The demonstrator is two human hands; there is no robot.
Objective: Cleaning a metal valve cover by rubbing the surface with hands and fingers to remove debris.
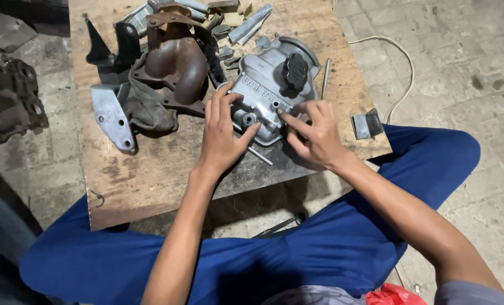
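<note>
Rusty manifold [176,68] and grey bracket [112,116] on the wooden worktop [144,175] — white cable [402,68] across the concrete floor [466,73].

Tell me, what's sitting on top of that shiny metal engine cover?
A black round cap sits on the silver cover. Both hands rest on it too: left hand, right hand. They hide part of its near edge, so anything there can't be seen.
</note>
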